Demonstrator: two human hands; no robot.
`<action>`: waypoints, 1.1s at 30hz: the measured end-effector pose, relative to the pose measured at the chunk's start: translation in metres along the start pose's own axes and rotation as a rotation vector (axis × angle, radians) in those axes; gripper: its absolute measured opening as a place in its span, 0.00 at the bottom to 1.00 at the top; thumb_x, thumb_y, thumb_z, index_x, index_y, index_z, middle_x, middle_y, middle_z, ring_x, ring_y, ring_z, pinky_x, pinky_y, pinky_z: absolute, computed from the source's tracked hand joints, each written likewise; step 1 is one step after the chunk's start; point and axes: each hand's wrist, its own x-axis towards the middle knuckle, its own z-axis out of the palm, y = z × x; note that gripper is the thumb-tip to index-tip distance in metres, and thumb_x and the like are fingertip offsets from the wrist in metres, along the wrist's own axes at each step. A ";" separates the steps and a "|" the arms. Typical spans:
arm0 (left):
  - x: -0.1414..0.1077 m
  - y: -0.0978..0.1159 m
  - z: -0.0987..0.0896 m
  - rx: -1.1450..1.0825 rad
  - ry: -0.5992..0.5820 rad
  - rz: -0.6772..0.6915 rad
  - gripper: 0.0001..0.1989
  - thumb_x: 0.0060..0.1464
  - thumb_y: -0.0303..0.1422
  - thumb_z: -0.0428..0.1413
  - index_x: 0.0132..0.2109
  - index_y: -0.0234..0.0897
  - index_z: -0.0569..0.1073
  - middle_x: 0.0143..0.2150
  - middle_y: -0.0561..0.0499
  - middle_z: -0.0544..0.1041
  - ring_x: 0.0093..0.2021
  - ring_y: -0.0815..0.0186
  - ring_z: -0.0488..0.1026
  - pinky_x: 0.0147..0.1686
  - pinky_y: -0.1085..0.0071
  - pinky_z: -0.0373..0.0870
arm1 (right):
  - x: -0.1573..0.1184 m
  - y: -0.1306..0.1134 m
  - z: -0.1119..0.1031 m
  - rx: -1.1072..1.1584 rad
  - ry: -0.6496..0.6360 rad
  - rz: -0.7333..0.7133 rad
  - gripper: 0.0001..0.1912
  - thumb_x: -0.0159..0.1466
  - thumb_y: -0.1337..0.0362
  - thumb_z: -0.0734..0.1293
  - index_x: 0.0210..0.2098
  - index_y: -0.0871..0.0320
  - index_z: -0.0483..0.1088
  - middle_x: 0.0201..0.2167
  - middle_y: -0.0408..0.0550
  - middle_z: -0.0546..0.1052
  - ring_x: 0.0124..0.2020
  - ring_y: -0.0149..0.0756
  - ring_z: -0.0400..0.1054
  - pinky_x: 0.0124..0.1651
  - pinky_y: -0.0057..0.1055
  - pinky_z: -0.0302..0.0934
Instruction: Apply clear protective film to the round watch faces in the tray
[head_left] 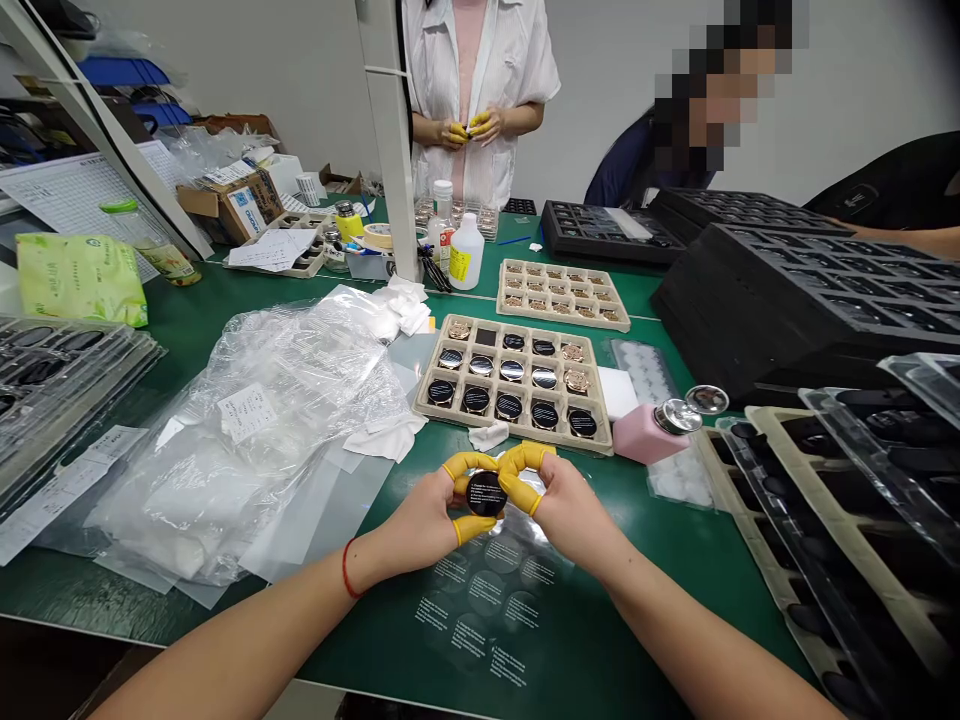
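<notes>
Between both hands is a round black watch face [486, 495] with white printed text. My left hand [427, 512] grips its left side, with yellow finger cots on the fingertips. On its upper right edge, my right hand [564, 498], also in yellow cots, has its fingers pinched together. Below the hands lies a clear sheet of round films [484, 595] with white print. Just beyond them stands a beige compartment tray [517, 428] holding several watch faces, some showing gold-coloured sides. A crumpled white wipe [487, 436] rests at the tray's near edge.
A pink pump bottle [645, 435] with a metal lid stands right of the tray. Clear plastic bags [262, 390] cover the left side. Stacked black trays [739, 310] rise at right. A second beige tray [562, 320] sits farther back. Two people are across the table.
</notes>
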 end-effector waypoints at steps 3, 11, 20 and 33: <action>0.000 0.000 0.000 0.002 0.003 0.008 0.22 0.50 0.29 0.59 0.52 0.41 0.64 0.47 0.48 0.74 0.43 0.62 0.74 0.43 0.67 0.71 | 0.000 0.000 0.001 -0.008 0.009 -0.001 0.04 0.55 0.66 0.63 0.30 0.56 0.68 0.36 0.45 0.74 0.40 0.38 0.67 0.45 0.35 0.59; -0.001 0.000 -0.001 0.007 -0.005 0.005 0.23 0.50 0.30 0.59 0.53 0.42 0.63 0.45 0.49 0.75 0.42 0.63 0.74 0.42 0.68 0.71 | -0.002 -0.001 0.002 -0.027 0.028 -0.018 0.04 0.56 0.66 0.62 0.30 0.57 0.68 0.36 0.45 0.74 0.40 0.38 0.66 0.45 0.35 0.59; -0.001 0.000 0.000 0.029 -0.002 0.026 0.22 0.50 0.29 0.59 0.52 0.42 0.64 0.42 0.50 0.75 0.42 0.63 0.75 0.42 0.68 0.71 | -0.002 0.000 0.002 -0.045 0.048 -0.022 0.04 0.55 0.66 0.62 0.30 0.56 0.68 0.36 0.46 0.73 0.41 0.39 0.66 0.44 0.36 0.59; 0.002 -0.001 -0.001 -0.110 -0.004 -0.045 0.23 0.49 0.31 0.61 0.52 0.41 0.63 0.42 0.50 0.74 0.41 0.63 0.74 0.44 0.66 0.71 | -0.002 0.008 -0.015 -0.330 0.130 -0.176 0.07 0.60 0.62 0.62 0.36 0.55 0.69 0.39 0.48 0.74 0.43 0.42 0.66 0.47 0.39 0.58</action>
